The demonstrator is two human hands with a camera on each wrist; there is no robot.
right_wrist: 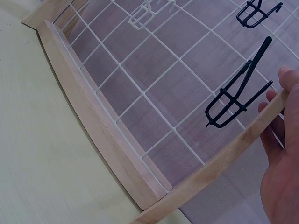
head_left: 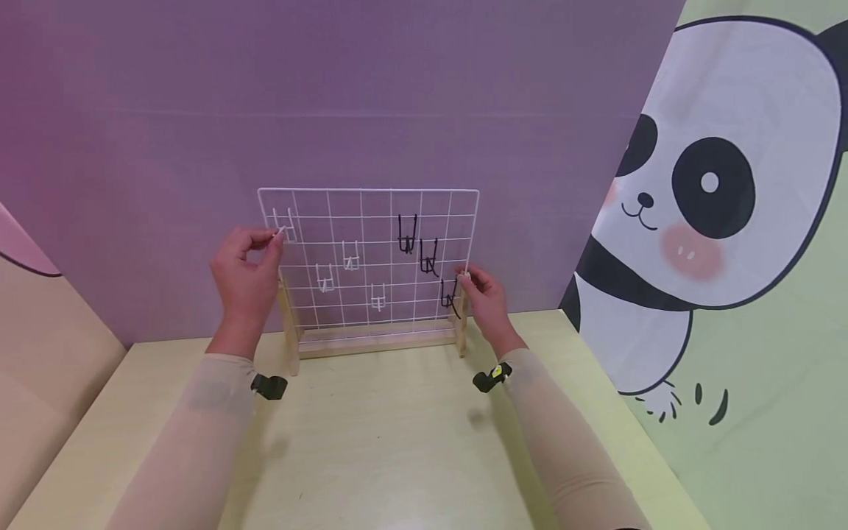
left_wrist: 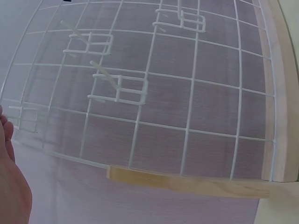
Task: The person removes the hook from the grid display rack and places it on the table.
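Note:
A white wire grid panel (head_left: 371, 190) stands upright in a wooden stand (head_left: 380, 342). At its upper left, my left hand (head_left: 245, 278) pinches the projecting end of a white hook (head_left: 289, 230) that lies against the wires. My right hand (head_left: 486, 298) grips the stand's right post (right_wrist: 219, 161) by its top, beside the grid's edge. Close to those fingers is a black hook (right_wrist: 229, 105). Two more black hooks hang above it, one of them the top black hook (head_left: 407, 241). White hooks are on the grid too, including a middle one (left_wrist: 119, 88).
The stand rests on a pale wooden table (head_left: 377, 427). Behind it rises a purple wall (head_left: 397, 88), close to the grid. A panda picture (head_left: 715, 280) covers the wall at right. Black wrist cameras sit on both sleeves.

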